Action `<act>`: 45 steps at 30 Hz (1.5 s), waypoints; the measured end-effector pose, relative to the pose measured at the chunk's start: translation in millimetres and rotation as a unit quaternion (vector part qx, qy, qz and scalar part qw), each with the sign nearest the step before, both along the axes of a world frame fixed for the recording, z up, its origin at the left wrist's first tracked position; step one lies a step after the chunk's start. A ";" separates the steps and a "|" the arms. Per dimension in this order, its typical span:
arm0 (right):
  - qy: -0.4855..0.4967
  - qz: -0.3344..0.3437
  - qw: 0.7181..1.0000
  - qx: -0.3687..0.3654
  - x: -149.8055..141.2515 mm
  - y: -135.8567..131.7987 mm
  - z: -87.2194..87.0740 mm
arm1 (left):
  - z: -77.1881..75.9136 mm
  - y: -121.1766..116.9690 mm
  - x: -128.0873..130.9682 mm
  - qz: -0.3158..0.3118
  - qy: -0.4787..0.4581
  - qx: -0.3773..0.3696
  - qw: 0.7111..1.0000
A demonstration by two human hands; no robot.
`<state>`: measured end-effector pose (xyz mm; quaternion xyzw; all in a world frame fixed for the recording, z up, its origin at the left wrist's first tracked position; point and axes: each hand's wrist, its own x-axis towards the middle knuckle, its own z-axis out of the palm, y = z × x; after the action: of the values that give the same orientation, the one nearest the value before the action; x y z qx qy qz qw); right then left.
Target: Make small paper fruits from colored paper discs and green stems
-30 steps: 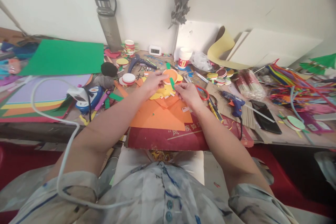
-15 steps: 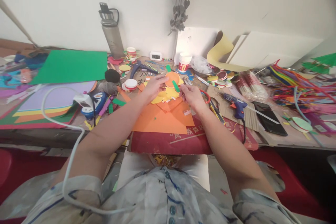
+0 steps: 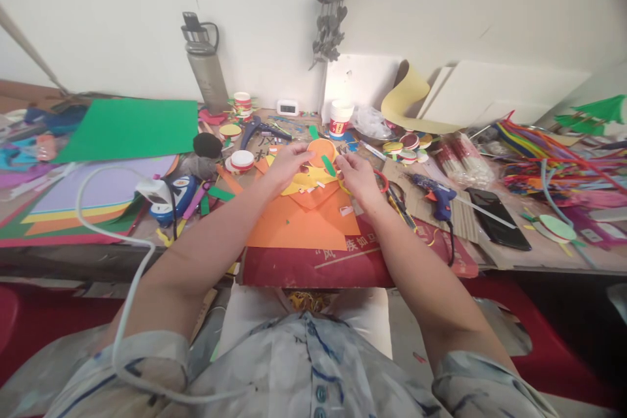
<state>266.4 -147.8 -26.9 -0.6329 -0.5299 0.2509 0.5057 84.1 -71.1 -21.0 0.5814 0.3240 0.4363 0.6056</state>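
Note:
Between my two hands is an orange paper disc (image 3: 319,149) with a green paper strip (image 3: 328,166) at its lower right and another green piece (image 3: 313,132) standing out at the top. My left hand (image 3: 290,167) pinches the disc's left edge. On the opposite side, the closed fingers of my right hand (image 3: 356,174) grip its right edge near the green strip; their tips are partly hidden. Yellow paper (image 3: 296,184) with small white scraps lies beneath, over orange sheets (image 3: 298,222). Red-handled scissors (image 3: 385,181) lie beside my right hand.
A blue glue gun (image 3: 439,199) and a black phone (image 3: 497,219) lie at the right. Left are coloured paper sheets (image 3: 132,127) and a white cable (image 3: 140,274) crossing my left arm. A bottle (image 3: 206,72) and paper cup (image 3: 341,119) stand at the back.
My right fingers have shifted slightly up along the disc's right edge, beside the green strip. Both hands stay at the disc, and the camera view has moved a little.

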 end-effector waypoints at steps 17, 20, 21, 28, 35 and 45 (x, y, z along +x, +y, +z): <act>-0.021 0.020 0.999 -0.043 -5.1 -3.0 3.1 | 9.0 -7.4 4.0 0.033 -0.005 -0.060 0.998; -0.019 0.024 0.998 -0.053 -5.0 -3.2 2.8 | 8.7 -6.8 4.4 0.038 0.002 -0.061 0.997; -0.019 0.024 0.998 -0.054 -5.1 -3.5 2.8 | 8.4 -6.5 4.4 0.037 0.002 -0.062 0.997; -0.025 0.032 0.998 -0.054 -3.0 -3.7 2.2 | -0.1 0.6 3.0 0.017 -0.016 -0.073 0.997; 0.008 0.027 0.999 -0.039 1.7 -0.5 0.3 | -0.2 1.0 1.9 0.006 -0.064 -0.111 0.992; 0.012 0.003 1.000 0.008 0.8 -3.6 0.5 | 7.2 14.5 -3.4 0.046 -0.153 -0.228 0.960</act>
<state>267.2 -151.3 -26.4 -0.6241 -0.5281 0.2557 0.5159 80.8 -56.5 -13.8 0.3384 0.3445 0.4618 0.7440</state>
